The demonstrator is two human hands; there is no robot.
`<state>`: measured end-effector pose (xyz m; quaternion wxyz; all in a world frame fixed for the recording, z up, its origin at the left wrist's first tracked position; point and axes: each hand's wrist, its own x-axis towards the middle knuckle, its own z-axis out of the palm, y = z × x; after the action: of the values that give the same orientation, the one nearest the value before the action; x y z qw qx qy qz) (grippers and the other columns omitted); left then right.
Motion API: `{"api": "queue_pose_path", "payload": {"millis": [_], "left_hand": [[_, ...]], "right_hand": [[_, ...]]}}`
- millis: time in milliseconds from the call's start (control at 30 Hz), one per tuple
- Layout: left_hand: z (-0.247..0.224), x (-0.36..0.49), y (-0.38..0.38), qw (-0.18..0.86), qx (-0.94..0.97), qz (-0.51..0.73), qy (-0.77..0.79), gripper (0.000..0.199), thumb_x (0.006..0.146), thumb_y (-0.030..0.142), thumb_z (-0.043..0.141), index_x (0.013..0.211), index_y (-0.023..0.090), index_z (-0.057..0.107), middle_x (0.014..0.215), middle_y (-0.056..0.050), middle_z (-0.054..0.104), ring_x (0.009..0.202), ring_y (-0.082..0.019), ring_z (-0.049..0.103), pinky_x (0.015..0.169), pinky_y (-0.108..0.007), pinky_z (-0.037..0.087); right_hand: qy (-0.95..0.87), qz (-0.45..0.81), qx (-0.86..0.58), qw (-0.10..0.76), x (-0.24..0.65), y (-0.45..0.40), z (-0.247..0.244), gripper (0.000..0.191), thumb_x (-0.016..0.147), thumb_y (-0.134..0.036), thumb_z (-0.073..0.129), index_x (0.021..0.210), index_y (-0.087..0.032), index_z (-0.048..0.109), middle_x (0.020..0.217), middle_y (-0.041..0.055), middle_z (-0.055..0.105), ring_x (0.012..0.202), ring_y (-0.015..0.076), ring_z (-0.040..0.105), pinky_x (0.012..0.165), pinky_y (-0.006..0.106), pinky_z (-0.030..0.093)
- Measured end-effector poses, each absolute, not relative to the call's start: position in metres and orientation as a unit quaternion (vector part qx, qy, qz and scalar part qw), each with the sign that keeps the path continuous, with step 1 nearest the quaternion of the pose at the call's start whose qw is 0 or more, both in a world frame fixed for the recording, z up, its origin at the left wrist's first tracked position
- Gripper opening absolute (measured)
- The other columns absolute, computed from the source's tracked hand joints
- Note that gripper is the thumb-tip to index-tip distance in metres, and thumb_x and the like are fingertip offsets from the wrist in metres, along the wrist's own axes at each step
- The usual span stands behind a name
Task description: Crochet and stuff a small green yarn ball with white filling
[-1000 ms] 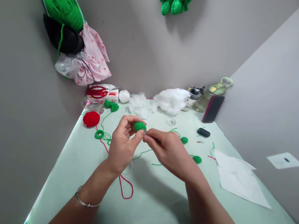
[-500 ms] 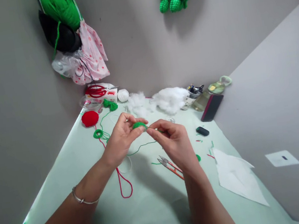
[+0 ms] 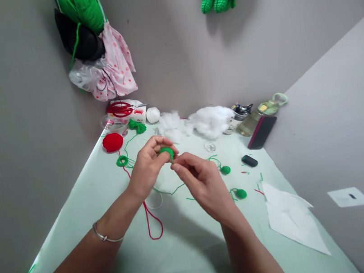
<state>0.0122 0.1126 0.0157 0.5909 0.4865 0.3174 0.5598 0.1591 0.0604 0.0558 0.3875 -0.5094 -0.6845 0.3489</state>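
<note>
Between the thumb and fingers of my left hand (image 3: 150,162) is a small green crocheted piece (image 3: 167,151), held above the middle of the table. My right hand (image 3: 202,179) is closed in a pinch just at the right lower edge of this piece. What its fingertips hold is thin and too small to name. Green yarn (image 3: 173,192) runs across the table beneath both hands. To the right of my right hand lie two small green crocheted balls, one upper (image 3: 225,170) and one lower (image 3: 241,193), with loose yarn tails.
A red yarn ball (image 3: 112,142), a green ring (image 3: 122,161) and red-handled scissors (image 3: 121,109) are at the left back. White stuffing (image 3: 212,120) lies along the wall. A phone (image 3: 262,132), a black oval object (image 3: 249,160) and white paper (image 3: 290,218) are on the right.
My right hand has turned and shifted slightly left and down against the green piece. The orange snips seen beside it before are now hidden. The whole view has shifted a little.
</note>
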Motion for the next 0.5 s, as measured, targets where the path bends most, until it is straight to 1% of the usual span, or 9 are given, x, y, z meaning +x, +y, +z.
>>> {"api": "queue_pose_path", "payload": {"millis": [67, 167, 200, 267, 300, 333, 400, 433, 500], "left_hand": [[0.016, 0.011, 0.113, 0.611, 0.476, 0.548, 0.316, 0.011, 0.086, 0.015, 0.063, 0.096, 0.019, 0.067, 0.092, -0.002, 0.071, 0.079, -0.015, 0.066, 0.078, -0.030, 0.055], [0.019, 0.011, 0.111, 0.617, 0.474, 0.547, 0.308, 0.005, 0.088, 0.019, 0.066, 0.091, 0.019, 0.070, 0.100, -0.003, 0.070, 0.089, -0.016, 0.067, 0.084, -0.030, 0.057], [0.020, 0.012, 0.110, 0.621, 0.476, 0.544, 0.302, 0.004, 0.089, 0.020, 0.067, 0.092, 0.020, 0.070, 0.103, -0.003, 0.069, 0.094, -0.016, 0.067, 0.086, -0.030, 0.057], [0.020, 0.013, 0.109, 0.632, 0.483, 0.533, 0.289, 0.002, 0.091, 0.021, 0.067, 0.093, 0.021, 0.069, 0.103, -0.002, 0.069, 0.096, -0.017, 0.067, 0.089, -0.032, 0.057], [0.021, 0.013, 0.108, 0.634, 0.488, 0.527, 0.287, 0.002, 0.092, 0.022, 0.067, 0.094, 0.022, 0.068, 0.101, -0.001, 0.069, 0.094, -0.016, 0.067, 0.088, -0.032, 0.057], [0.021, 0.013, 0.108, 0.632, 0.495, 0.522, 0.289, 0.003, 0.092, 0.023, 0.067, 0.095, 0.022, 0.068, 0.100, -0.001, 0.069, 0.090, -0.016, 0.067, 0.085, -0.031, 0.056], [0.022, 0.012, 0.107, 0.615, 0.509, 0.518, 0.307, 0.004, 0.092, 0.022, 0.067, 0.096, 0.021, 0.067, 0.098, -0.001, 0.070, 0.081, -0.014, 0.065, 0.074, -0.028, 0.053], [0.023, 0.011, 0.106, 0.605, 0.514, 0.518, 0.319, 0.004, 0.092, 0.022, 0.066, 0.096, 0.021, 0.067, 0.098, -0.001, 0.070, 0.078, -0.014, 0.063, 0.070, -0.028, 0.050], [0.025, 0.011, 0.105, 0.590, 0.517, 0.521, 0.336, 0.003, 0.093, 0.022, 0.065, 0.095, 0.021, 0.067, 0.095, -0.001, 0.070, 0.073, -0.013, 0.058, 0.065, -0.027, 0.045]], "right_hand": [[-0.690, 0.323, -0.510, 0.400, 0.167, 0.066, 0.056, 0.019, 0.099, -0.028, 0.060, 0.082, -0.022, 0.065, 0.071, -0.0034, 0.053, 0.062, 0.0120, 0.041, 0.059, 0.029, 0.033], [-0.688, 0.258, -0.506, 0.451, 0.181, 0.073, 0.059, 0.013, 0.095, -0.028, 0.069, 0.082, -0.023, 0.071, 0.091, 0.0014, 0.064, 0.073, 0.0137, 0.051, 0.066, 0.030, 0.039], [-0.678, 0.257, -0.500, 0.474, 0.185, 0.074, 0.061, 0.014, 0.093, -0.027, 0.070, 0.079, -0.024, 0.070, 0.098, 0.0027, 0.066, 0.080, 0.0150, 0.055, 0.069, 0.030, 0.042], [-0.645, 0.311, -0.473, 0.513, 0.189, 0.075, 0.063, 0.021, 0.091, -0.026, 0.070, 0.071, -0.022, 0.064, 0.105, 0.0047, 0.068, 0.093, 0.0184, 0.062, 0.075, 0.032, 0.046], [-0.624, 0.356, -0.456, 0.525, 0.190, 0.075, 0.065, 0.024, 0.091, -0.028, 0.067, 0.069, -0.022, 0.060, 0.104, 0.0056, 0.070, 0.092, 0.0195, 0.064, 0.075, 0.033, 0.048], [-0.604, 0.401, -0.439, 0.531, 0.191, 0.075, 0.066, 0.027, 0.092, -0.030, 0.063, 0.068, -0.022, 0.055, 0.102, 0.0062, 0.070, 0.086, 0.0190, 0.066, 0.071, 0.033, 0.049], [-0.574, 0.448, -0.432, 0.532, 0.190, 0.074, 0.067, 0.023, 0.094, -0.034, 0.058, 0.075, -0.023, 0.051, 0.101, 0.0060, 0.071, 0.064, 0.0137, 0.060, 0.060, 0.031, 0.047], [-0.570, 0.441, -0.444, 0.532, 0.189, 0.073, 0.068, 0.017, 0.093, -0.034, 0.058, 0.081, -0.023, 0.052, 0.104, 0.0056, 0.071, 0.057, 0.0110, 0.054, 0.056, 0.030, 0.045], [-0.592, 0.380, -0.490, 0.515, 0.187, 0.072, 0.067, 0.010, 0.092, -0.030, 0.063, 0.096, -0.024, 0.056, 0.107, 0.0038, 0.071, 0.055, 0.0093, 0.048, 0.055, 0.029, 0.042]]}}
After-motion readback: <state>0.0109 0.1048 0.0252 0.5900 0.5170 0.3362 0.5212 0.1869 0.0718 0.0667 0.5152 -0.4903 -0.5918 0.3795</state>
